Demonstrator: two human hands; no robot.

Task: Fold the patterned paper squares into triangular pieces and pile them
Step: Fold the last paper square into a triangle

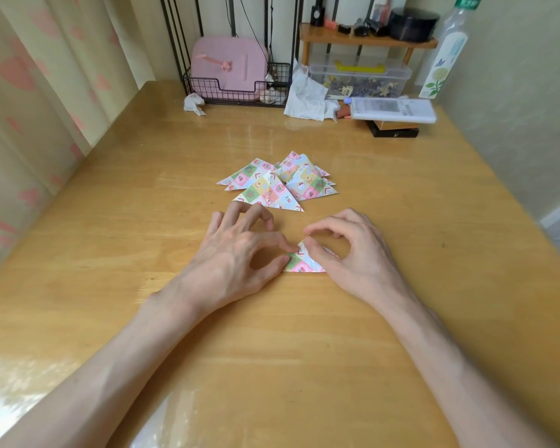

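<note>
I am pinching the small folded triangle (304,261) between my left hand (236,253) and right hand (353,250), flat on the near table (110,240), its long edge running left-right, the pile (278,182) lying just beyond, nearer my left.

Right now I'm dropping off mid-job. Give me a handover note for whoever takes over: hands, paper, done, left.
Left hand: thumb and forefinger pinch the left edge of the pastel patterned paper triangle, which lies on the glossy wooden table.
Right hand: pinches its top corner.
Done: a loose pile of folded patterned triangles lies just beyond the hands.
Left: finish creasing this piece and add it to the pile. No unfolded squares in view.
</note>
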